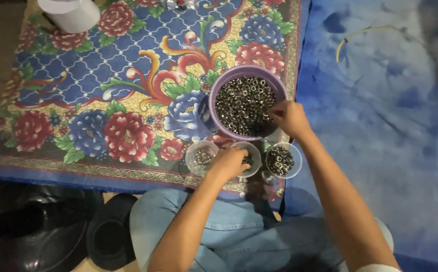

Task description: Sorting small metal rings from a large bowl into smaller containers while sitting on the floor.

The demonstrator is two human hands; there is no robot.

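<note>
Purple bowl (246, 72) heaped with small metal rings (243, 103), sits on floral cloth (103, 90) spread over floor. Right hand (290, 117) at bowl's right rim, fingers bunched together among rings; what it pinches hidden. Three small clear cups just below bowl: left cup (201, 156), middle cup (252, 157), right cup (283, 160), each holding rings. Left hand (227, 163) curled over middle cup, fingertips closed; contents not visible. Blue sheet (380, 126) to right. White container (73, 14) at cloth's far left corner

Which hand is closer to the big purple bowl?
Right. The right hand reaches over the purple bowl rim; the left hand sits below it, over the middle small cup.
</note>
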